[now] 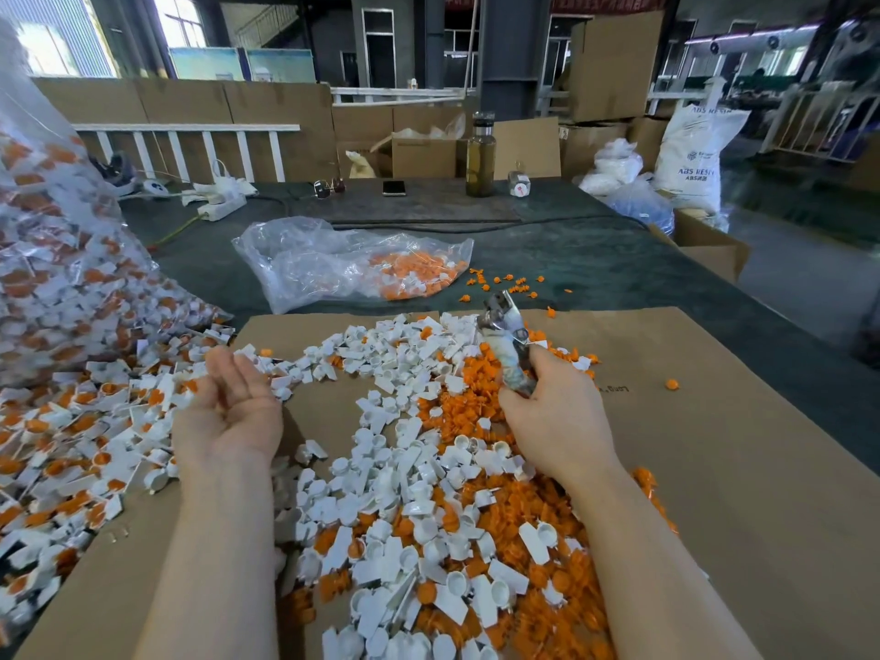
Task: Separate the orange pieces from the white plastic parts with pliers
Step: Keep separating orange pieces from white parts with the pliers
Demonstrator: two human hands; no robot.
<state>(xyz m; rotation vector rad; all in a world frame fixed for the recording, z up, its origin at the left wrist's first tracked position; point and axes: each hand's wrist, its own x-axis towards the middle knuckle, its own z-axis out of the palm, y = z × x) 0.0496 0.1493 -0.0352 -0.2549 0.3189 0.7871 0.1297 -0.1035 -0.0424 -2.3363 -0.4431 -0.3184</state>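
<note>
My right hand [559, 412] grips the handles of the pliers [505, 335], whose metal jaws point up and away over the pile. My left hand [228, 407] lies palm up with relaxed fingers and holds nothing, at the edge of the unsorted heap. White plastic parts with orange pieces still in them [71, 450] spill from a big clear bag at the left. Emptied white parts [405, 469] and loose orange pieces [476, 402] lie mixed on the cardboard sheet [714, 469] between my arms.
A smaller clear bag [333, 264] with orange pieces lies on the dark table beyond the cardboard, with stray orange bits beside it. Farther back stand a bottle [481, 157], a phone [394, 187], a power strip [221, 204] and cardboard boxes. An open box [709, 250] sits at the right.
</note>
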